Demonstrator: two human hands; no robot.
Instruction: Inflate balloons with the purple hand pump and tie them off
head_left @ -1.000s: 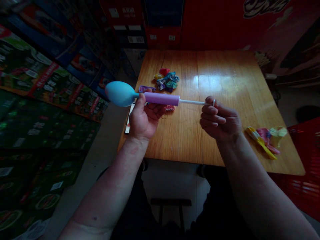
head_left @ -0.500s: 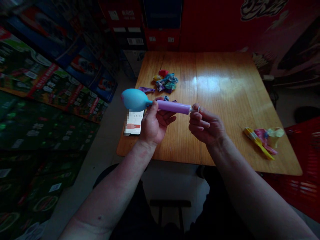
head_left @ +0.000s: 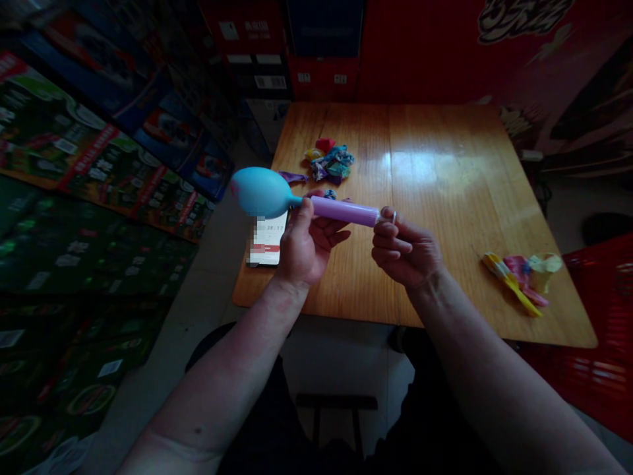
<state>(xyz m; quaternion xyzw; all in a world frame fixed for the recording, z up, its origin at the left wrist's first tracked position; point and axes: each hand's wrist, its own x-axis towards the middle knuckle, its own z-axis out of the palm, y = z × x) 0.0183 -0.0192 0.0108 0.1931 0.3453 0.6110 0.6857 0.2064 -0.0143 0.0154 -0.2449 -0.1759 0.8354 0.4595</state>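
A partly inflated light-blue balloon [head_left: 262,191] sits on the left end of a purple balloon pump [head_left: 343,210]. My left hand [head_left: 304,247] grips the pump's nozzle end and the balloon's neck, thumb on top and other fingers partly hidden behind. At the other end, my right hand [head_left: 408,247] is closed on the pump's handle, which has a ring showing by the index finger. The pump is held nearly level above the wooden table [head_left: 425,218].
A phone [head_left: 267,244] lies under the balloon. Crumpled balloons [head_left: 332,163] lie farther back, with more balloons [head_left: 524,277] at the right edge. Stacked boxes [head_left: 113,178] stand left; a red basket [head_left: 603,316] is at the right. A stool [head_left: 337,402] shows below.
The blue balloon has grown larger and bulges farther left and up. My hands keep nearly the same place, with the pump handle close to the barrel in both frames.
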